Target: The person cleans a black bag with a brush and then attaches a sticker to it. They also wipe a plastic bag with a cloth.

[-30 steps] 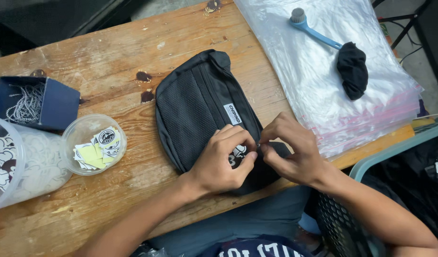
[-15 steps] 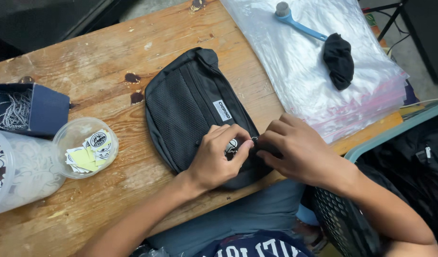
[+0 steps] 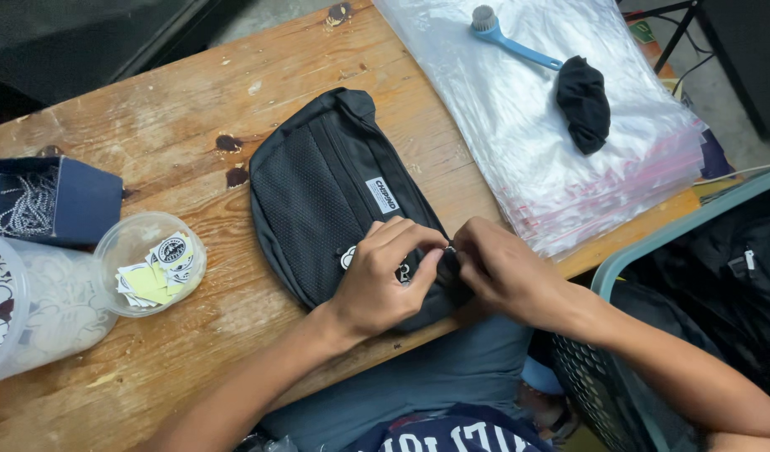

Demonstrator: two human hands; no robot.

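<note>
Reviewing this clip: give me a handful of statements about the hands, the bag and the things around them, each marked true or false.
1. Both hands meet at the near end of the black pouch. True: the left hand and the right hand pinch together there.
2. The blue brush lies on the bare wood. False: it lies on the stack of clear plastic bags.
3. The round clear tub holds small stickers. True.
4. The dark blue box is to the right of the pouch. False: it sits at the left edge of the table.
5. A black cloth bundle covers the brush's handle end. True.
</note>
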